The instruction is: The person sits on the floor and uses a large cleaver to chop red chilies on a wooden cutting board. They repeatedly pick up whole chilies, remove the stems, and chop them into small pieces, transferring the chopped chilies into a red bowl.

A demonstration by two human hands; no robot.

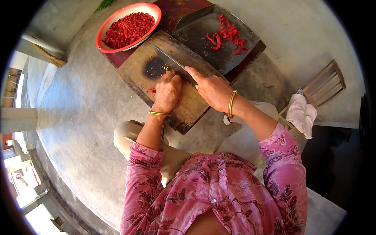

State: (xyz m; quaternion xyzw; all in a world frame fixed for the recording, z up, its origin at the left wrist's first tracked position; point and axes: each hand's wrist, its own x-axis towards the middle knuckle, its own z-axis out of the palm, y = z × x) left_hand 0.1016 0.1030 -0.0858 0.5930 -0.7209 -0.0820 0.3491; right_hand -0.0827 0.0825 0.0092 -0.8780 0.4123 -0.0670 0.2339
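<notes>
My right hand [213, 89] grips a knife [170, 57], its blade pointing up and left over a worn wooden chopping board [136, 63]. Beside the blade, my left hand [168, 91] presses down on red chili peppers [151, 91], with bits of them showing around its fingers. Seeds and small red pieces lie on a dark patch of the board. An enamel basin [99, 38] with a red rim, at the upper left, holds a heap of chopped red chilies [129, 29]. Whole red chilies [230, 33] lie in a dark metal tray [196, 35] behind the board.
The board, basin and tray rest on a dark red low table [235, 70]. A wooden chair [324, 85] with a pale cloth [301, 113] stands at the right. Dried bristles of a broom [57, 61] show at the left. My knees are just below the board.
</notes>
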